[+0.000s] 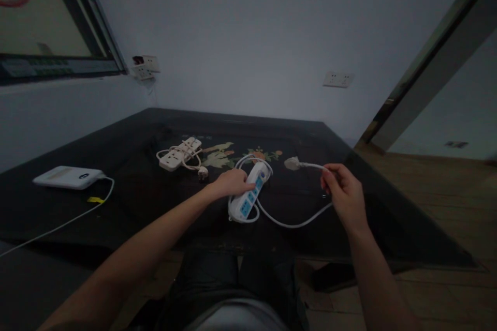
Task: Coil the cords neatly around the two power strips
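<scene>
- The dark, glossy table (pixel 298 137) fills the middle of the head view, with a floral pattern (pixel 219 158) on its top.
- Its far edge meets a pale wall (pixel 233 36) carrying a double socket (pixel 337 79) right of centre and more outlets (pixel 145 67) at far left, beside a window (pixel 46 20).
- Wooden floor (pixel 438 186) shows at right.
- The blue-faced power strip (pixel 251 194) lies near the table's middle, slanting, its white cord (pixel 297 226) looped around it.
- The left hand (pixel 233 182) grips the strip's left side, thumb across its face.
- The right hand (pixel 344 191) pinches the cord between thumb and fingertips, the plug (pixel 292 163) pointing left.
- Left of these lies a second strip (pixel 180 154) wrapped in its cord; a white device (pixel 69 177) with a cable lies farther left.
- The left hand's other fingers are hidden, the plug's pins are too dim to make out, and the device's cable leaves the view at left.
</scene>
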`<state>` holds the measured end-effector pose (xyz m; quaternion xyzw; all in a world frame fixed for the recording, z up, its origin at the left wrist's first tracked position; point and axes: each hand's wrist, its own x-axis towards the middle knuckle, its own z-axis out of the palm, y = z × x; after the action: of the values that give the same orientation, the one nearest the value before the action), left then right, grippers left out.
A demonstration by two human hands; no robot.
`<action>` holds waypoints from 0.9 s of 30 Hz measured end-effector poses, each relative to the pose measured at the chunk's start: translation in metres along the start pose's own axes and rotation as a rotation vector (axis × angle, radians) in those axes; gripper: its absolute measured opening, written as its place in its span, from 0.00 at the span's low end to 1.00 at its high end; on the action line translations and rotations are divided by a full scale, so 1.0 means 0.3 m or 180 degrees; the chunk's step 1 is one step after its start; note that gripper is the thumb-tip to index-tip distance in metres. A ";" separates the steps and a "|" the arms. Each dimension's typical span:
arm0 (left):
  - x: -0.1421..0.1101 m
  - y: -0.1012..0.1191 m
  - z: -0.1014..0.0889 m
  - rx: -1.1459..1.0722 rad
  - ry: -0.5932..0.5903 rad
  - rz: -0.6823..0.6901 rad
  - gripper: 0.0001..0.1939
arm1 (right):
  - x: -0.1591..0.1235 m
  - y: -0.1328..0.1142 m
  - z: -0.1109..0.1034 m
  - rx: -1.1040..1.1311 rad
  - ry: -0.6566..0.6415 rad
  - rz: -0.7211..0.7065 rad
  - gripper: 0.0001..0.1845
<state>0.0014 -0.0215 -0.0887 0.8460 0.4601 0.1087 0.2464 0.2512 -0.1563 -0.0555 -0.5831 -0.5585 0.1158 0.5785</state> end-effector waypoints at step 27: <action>-0.124 -0.295 -0.057 -0.3930 -0.0010 0.0081 0.24 | 0.218 0.260 0.221 -0.2721 -0.1406 -0.0390 0.11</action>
<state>-0.0904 -0.0068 -0.1183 0.5529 0.3017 0.3566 0.6900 0.2626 -0.0460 -0.1048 -0.6961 -0.6988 -0.0373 0.1604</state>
